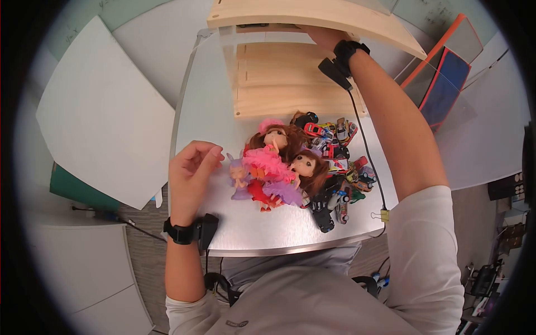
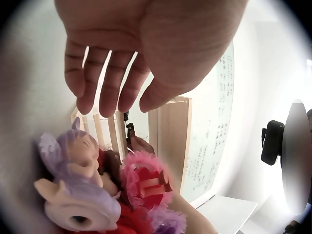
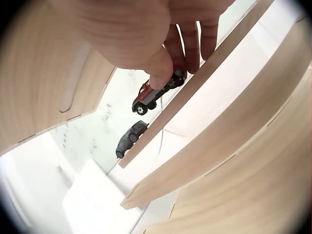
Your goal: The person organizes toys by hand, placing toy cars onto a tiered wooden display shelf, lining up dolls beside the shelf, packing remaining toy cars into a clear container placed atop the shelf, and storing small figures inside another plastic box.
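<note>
In the right wrist view my right hand (image 3: 131, 36) pinches a red and black toy car (image 3: 155, 93) close over a narrow wooden board (image 3: 195, 84). A dark blue toy car (image 3: 131, 138) stands on the same board. From the head view this hand (image 1: 322, 38) reaches under the top of a wooden shelf (image 1: 318, 12), its fingers partly hidden. My left hand (image 1: 188, 170) hovers with loosely bent fingers, holding nothing. Nearest to it is a lilac figurine (image 1: 240, 177) with ears, beside two brown-haired dolls (image 1: 262, 159) in pink and purple dresses.
A pile of toy cars (image 1: 338, 162) lies right of the dolls on the metallic table (image 1: 234, 231). A cable (image 1: 365, 145) runs down from the right wrist camera to a binder clip (image 1: 381, 215) at the table's edge. White panels (image 1: 100, 111) stand at the left.
</note>
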Motion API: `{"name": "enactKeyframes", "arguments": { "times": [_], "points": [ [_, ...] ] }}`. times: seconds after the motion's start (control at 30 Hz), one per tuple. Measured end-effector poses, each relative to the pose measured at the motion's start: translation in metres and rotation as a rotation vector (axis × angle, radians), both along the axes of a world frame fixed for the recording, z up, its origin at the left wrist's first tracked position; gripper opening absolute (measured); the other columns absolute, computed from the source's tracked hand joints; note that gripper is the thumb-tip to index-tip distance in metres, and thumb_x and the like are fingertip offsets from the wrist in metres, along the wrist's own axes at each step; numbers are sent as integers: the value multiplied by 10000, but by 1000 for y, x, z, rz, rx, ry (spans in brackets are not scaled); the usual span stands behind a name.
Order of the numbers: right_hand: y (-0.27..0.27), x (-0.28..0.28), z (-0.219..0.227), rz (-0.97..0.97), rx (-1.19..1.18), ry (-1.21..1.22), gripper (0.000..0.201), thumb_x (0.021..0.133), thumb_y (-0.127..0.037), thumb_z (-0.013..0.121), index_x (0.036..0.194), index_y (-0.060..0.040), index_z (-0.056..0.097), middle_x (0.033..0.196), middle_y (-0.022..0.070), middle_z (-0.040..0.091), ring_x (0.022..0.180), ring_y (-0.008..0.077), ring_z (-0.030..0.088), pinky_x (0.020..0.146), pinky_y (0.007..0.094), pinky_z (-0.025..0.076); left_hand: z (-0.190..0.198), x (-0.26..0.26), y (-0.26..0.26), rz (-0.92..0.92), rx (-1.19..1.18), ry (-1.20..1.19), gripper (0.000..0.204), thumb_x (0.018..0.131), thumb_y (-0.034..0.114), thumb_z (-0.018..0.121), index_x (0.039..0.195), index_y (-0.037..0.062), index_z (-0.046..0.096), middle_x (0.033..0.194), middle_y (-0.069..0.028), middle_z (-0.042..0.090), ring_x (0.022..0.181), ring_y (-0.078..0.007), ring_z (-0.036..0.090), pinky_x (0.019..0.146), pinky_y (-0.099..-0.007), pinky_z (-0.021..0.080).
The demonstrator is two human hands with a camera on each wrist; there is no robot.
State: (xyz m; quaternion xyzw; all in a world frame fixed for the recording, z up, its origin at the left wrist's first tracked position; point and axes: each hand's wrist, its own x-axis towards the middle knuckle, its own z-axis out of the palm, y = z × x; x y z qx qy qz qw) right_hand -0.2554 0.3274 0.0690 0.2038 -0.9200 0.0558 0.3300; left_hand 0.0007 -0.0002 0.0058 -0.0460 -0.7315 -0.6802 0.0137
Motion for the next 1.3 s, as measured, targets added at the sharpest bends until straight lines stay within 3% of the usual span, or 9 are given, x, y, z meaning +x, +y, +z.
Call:
{"name": "enactKeyframes", "arguments": {
  "times": [0.77, 1.17, 1.23, 1.27, 1.3],
  "points": [
    [-3, -17, 2, -87, -174, -95, 323, 1037, -260, 596, 1263, -48, 684, 1213, 189, 720, 1123, 339, 655, 980, 456, 501, 0, 0, 1, -15, -20, 14, 159, 1039, 141, 674, 1024, -7, 728, 878, -41, 715, 802, -100, 631, 759, -261, 493],
    [7, 1, 4, -116, -244, -144, 337, 1041, -281, 559, 1249, -49, 685, 1247, 202, 713, 1177, 372, 635, 1029, 495, 480, 3, 2, 2, -10, -28, 19, 151, 1039, 128, 667, 1031, -12, 725, 873, -42, 708, 801, -106, 634, 764, -266, 497],
    [14, 22, 12, 50, 236, -173, 596, 863, -296, 741, 1396, -52, 638, 1415, 288, 618, 1346, 451, 554, 1142, 526, 421, 3, 2, 0, -16, -25, 13, 137, 1033, 116, 685, 1039, -17, 716, 895, -33, 709, 821, -97, 640, 768, -259, 506],
    [16, 39, 15, 53, 245, -171, 596, 863, -296, 741, 1396, -52, 638, 1415, 288, 618, 1346, 451, 554, 1142, 526, 421, 3, 2, -1, -20, -24, 13, 129, 1026, 105, 703, 1047, -22, 708, 918, -24, 709, 841, -88, 645, 773, -253, 515],
    [18, 61, 18, 71, 60, -216, 452, 945, -248, 709, 1350, -54, 660, 1257, 203, 677, 1125, 336, 631, 968, 431, 493, 4, 2, -1, -16, -13, 15, 129, 1026, 105, 703, 1047, -22, 708, 918, -24, 709, 841, -88, 645, 773, -253, 515]
  ]
}}
